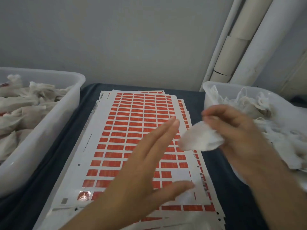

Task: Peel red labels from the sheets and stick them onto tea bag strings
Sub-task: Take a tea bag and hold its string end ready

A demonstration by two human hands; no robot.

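Observation:
A stack of white sheets [93, 146] covered with rows of red labels [131, 113] lies on the dark cloth in the middle. A few label places near the sheet's lower right are bare white. My left hand [142, 165] hovers flat over the sheets, fingers straight and thumb spread, holding nothing. My right hand [235, 130] holds a white tea bag [199, 138] above the sheets' right edge, fingers curled round it. The bag's string is not clearly visible.
A translucent plastic bin [54, 113] at the left holds several tea bags, some with red labels. Another bin [209, 90] at the right holds a loose heap of white tea bags. White pipes [245, 52] run up the grey wall behind.

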